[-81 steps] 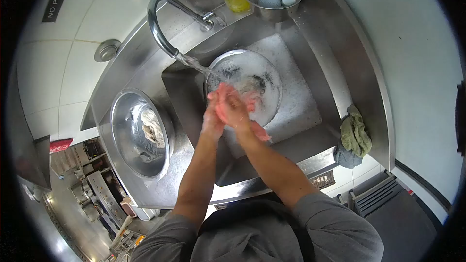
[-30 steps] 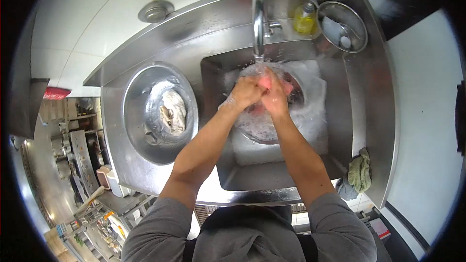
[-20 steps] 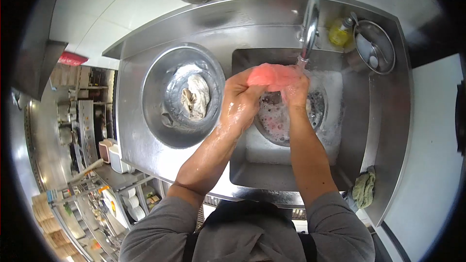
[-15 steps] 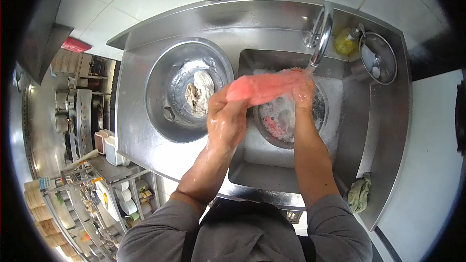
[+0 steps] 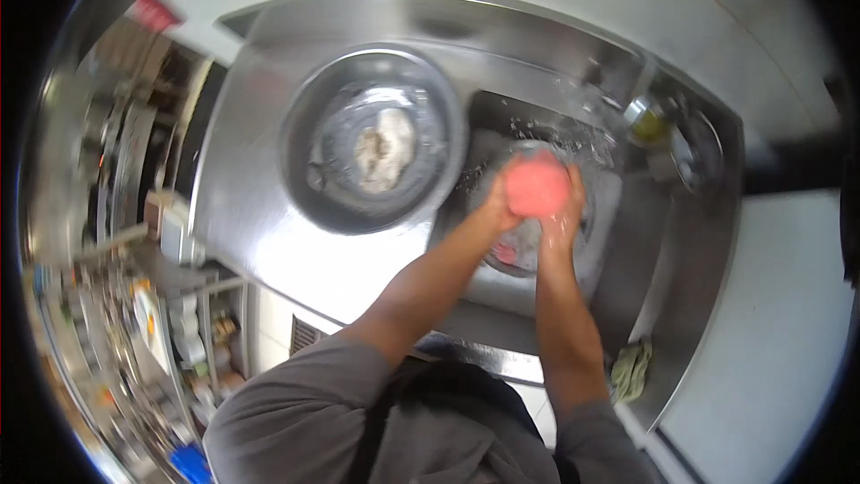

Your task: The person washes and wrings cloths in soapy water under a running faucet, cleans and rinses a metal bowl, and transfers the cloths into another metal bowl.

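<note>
A wet pink cloth [image 5: 537,185], bunched into a rounded lump, is held between both hands over the sink. My left hand [image 5: 500,199] presses on its left side, and my right hand [image 5: 564,215] grips its right side. Beneath them a round metal bowl [image 5: 584,237] with sudsy water stands in the sink [image 5: 506,298], and a bit of pink shows in the water. Droplets scatter around the hands. Left of the sink, a large metal basin [image 5: 309,188] holds a crumpled whitish cloth [image 5: 385,151].
Behind the sink on the right are the blurred faucet [image 5: 640,94], a yellow soap bottle [image 5: 652,125] and a metal pot [image 5: 699,152]. A green cloth [image 5: 631,369] hangs at the sink's front right edge. Shelves with dishes [image 5: 184,332] stand at the lower left.
The pink cloth, stretched between the hands half a second ago, is now bunched up. My left hand has come in beside my right hand. The view has turned, and the faucet sits farther right.
</note>
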Demonstrator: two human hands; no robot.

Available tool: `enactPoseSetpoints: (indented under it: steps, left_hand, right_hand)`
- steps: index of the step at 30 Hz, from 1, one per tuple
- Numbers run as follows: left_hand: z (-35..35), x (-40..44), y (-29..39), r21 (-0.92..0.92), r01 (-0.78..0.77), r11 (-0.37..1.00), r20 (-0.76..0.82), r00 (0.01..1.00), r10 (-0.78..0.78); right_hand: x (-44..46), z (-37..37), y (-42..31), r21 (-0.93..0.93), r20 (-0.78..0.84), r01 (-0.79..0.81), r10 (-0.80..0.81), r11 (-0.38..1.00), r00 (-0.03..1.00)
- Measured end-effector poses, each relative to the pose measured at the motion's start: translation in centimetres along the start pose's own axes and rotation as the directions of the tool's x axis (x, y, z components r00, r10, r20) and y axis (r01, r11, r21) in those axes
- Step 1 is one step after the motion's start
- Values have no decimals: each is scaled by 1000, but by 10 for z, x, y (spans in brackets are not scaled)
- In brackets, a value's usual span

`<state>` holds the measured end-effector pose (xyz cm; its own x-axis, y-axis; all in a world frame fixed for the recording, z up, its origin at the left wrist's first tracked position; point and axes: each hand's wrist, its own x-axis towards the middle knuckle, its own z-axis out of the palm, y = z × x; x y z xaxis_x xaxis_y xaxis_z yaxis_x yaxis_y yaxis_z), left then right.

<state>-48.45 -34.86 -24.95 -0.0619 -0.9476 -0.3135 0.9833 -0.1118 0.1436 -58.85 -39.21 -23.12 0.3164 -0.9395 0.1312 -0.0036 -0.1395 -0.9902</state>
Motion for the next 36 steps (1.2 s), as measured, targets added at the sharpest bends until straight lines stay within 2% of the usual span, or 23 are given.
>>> enactPoseSetpoints:
  steps: [2, 3, 4, 5, 6, 8, 9, 11, 12, 14, 16, 19, 21, 22, 24, 25, 27, 29, 30, 32, 33, 34, 36]
  left_hand:
    - [-45, 31, -20, -55, -87, 995, 304, 948, 100]
    - [-66, 46, -30, -99, -113, 989, 444, 884, 145]
    - [-30, 19, -10, -50, -18, 999, 342, 939, 34]
    - [10, -10, -3, -38, 99, 994, 222, 971, -88]
    - [-9, 6, -21, 51, -59, 997, 172, 984, 50]
    - [44, -19, -10, -51, -71, 996, -140, 988, 63]
    - [50, -26, -9, -55, -96, 994, -137, 987, 87]
    - [57, -32, -2, 8, -155, 988, -54, 986, 155]
    - [57, -28, -4, 6, -175, 985, -47, 983, 175]
    - [59, -22, -6, 80, -323, 943, -219, 917, 333]
    - [71, -36, -13, 140, -353, 925, -117, 922, 369]
    - [91, -54, -3, 99, -314, 944, -116, 939, 325]
    - [111, -85, 22, 273, -133, 953, -14, 990, 142]
    - [126, -99, 33, 281, -136, 950, -10, 990, 144]
    - [151, -116, 50, 732, 0, 682, -191, 960, 205]
    - [146, -111, 50, 736, 4, 677, -187, 962, 198]
    - [126, -96, 51, 888, -121, 444, 70, 989, 131]
    - [127, -98, 46, 832, -153, 533, 130, 988, 80]
    - [127, -99, 41, 760, -175, 626, 187, 981, 48]
    - [108, -87, 49, 798, 134, 587, 87, 939, -332]
    - [116, -100, 55, 771, 202, 604, 54, 924, -379]
    - [123, -111, 62, 742, 278, 610, 25, 898, -439]
    - [80, -84, 50, 695, 356, 624, -17, 877, -481]
  right_hand:
    - [-27, 17, -11, -5, -71, 297, -297, 955, 952]
    - [-35, 16, -12, -450, -20, 245, -284, 859, 959]
    - [-35, 16, -15, 2, -4, 198, -198, 980, 980]
    - [-41, 17, -28, 430, 59, 47, -80, 902, 995]
    - [-58, 21, -76, 157, -168, 101, -74, 982, 983]
    - [-63, -17, -45, 215, -156, 302, -273, 929, 949]
    - [-68, -36, -38, 225, -134, 306, -281, 925, 950]
    - [-68, -50, -38, -381, 38, 463, -487, 800, 873]
    - [-71, -49, -42, -370, 51, 479, -497, 796, 866]
    - [-87, -35, -74, -531, 369, 537, -391, 656, 843]
    - [-83, -19, -75, -515, 343, 470, -330, 716, 879]
    - [-66, 0, -66, -247, 41, 386, -388, 889, 921]
    - [-57, 5, -78, -89, 69, 296, -291, 951, 954]
    - [-53, 6, -85, -51, 98, 270, -265, 961, 959]
    - [-47, 6, -99, -29, 151, 249, -242, 968, 958]
    - [-45, 2, -107, -30, 182, 245, -236, 969, 955]
    - [-42, -3, -121, -52, 255, 239, -219, 970, 942]
    - [-38, -6, -132, -100, 335, 265, -218, 959, 917]
    - [-34, -4, -133, -139, 380, 297, -226, 945, 897]
    - [-20, -6, -108, -298, 427, 462, -316, 835, 847]
    - [-9, -9, -99, -299, 554, 700, -480, 648, 680]
    - [-10, -2, -107, -324, 617, 781, -507, 533, 602]
    - [-11, -5, -105, -351, 629, 761, -464, 545, 623]
